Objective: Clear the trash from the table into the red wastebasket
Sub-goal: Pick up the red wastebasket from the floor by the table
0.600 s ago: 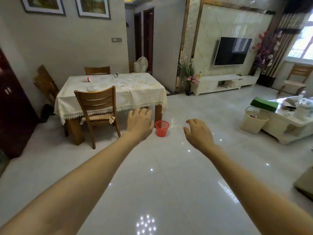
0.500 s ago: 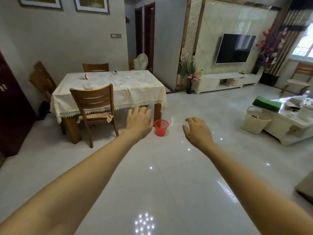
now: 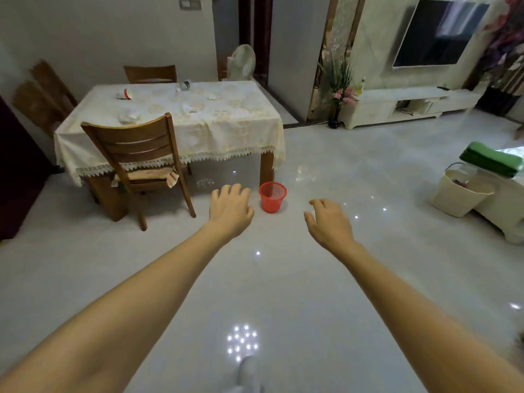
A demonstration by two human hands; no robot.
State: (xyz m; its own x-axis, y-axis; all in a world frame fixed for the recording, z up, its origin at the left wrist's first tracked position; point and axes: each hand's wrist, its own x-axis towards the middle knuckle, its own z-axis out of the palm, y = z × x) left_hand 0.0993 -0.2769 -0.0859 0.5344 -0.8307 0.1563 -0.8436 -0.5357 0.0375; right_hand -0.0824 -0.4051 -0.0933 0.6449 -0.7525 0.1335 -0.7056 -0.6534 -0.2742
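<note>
A small red wastebasket (image 3: 272, 196) stands on the floor by the near right leg of a dining table (image 3: 226, 129) covered with a cream cloth. On the cloth lie a tipped white cup with a red band (image 3: 124, 94), a crumpled tissue (image 3: 129, 116), another paper scrap (image 3: 190, 108), a small wad (image 3: 212, 96) and a lying bottle (image 3: 184, 85). My left hand (image 3: 230, 209) and my right hand (image 3: 329, 222) reach forward over the floor, fingers apart, holding nothing. Both are well short of the table.
A wooden chair (image 3: 141, 163) is pushed in at the table's near side, another (image 3: 150, 74) at the far side. A cream basket (image 3: 459, 191) and a low white table stand at the right. A TV cabinet (image 3: 397, 106) lines the far wall. Glossy floor lies between.
The view has moved closer to the table and tilted down; table and wastebasket appear larger. Both hands stay outstretched and empty.
</note>
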